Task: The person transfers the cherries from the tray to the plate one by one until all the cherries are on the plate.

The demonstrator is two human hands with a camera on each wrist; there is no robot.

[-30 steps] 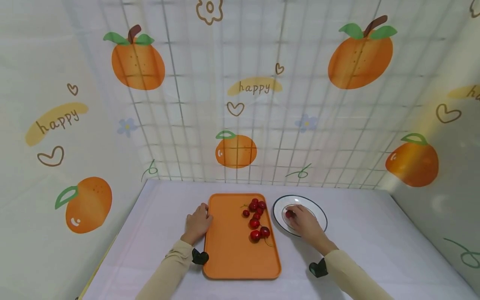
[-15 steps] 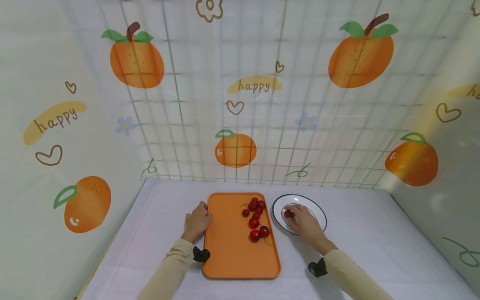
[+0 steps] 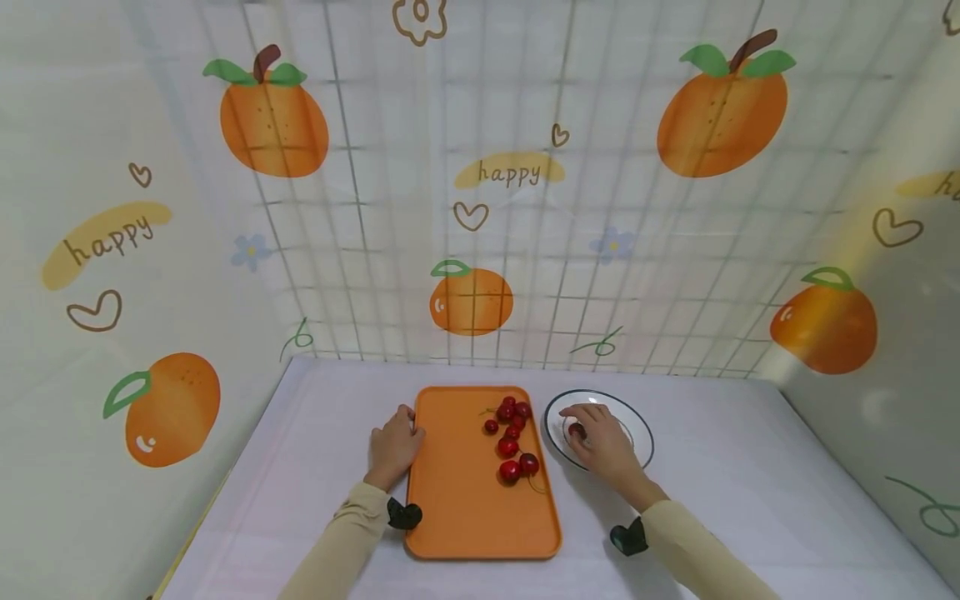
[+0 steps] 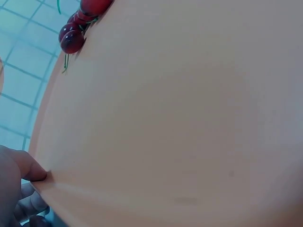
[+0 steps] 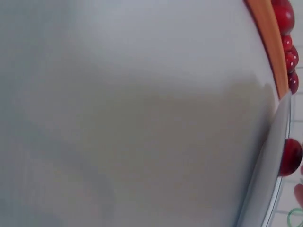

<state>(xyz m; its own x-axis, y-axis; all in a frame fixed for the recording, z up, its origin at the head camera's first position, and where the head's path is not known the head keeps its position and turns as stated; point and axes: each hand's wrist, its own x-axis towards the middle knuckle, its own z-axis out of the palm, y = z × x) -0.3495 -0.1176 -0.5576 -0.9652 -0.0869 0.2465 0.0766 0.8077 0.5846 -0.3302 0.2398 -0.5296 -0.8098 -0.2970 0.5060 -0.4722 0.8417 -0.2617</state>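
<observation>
Plate: Although the fruit is shared very unequally, we see one cherry (image 3: 576,431) inside the plate (image 3: 636,427), below the right hand (image 3: 609,450); whether this hand hides more of them, we cannot tell.
Right fingers: They are spread apart and arched around this cherry, and the index finger stands away from it with a visible gap. If the thumb touches it, we cannot tell, but we judge that no firm grip is there.
Tray: The tray (image 3: 480,517) lies on the table (image 3: 697,425), just beside the plate. Toward its right edge we find the group of cherries (image 3: 507,448), several touching each other, one small cherry a little to the left.
Left fingers: The left hand (image 3: 393,448) pinches the left rim of the tray, with the thumb over it and other fingers bent on the outer side.
Cherry on plate: We judge that it is dealt with, or almost.
Cherries on tray: Neither hand touches them, so we judge that most of the work is not yet done.
</observation>
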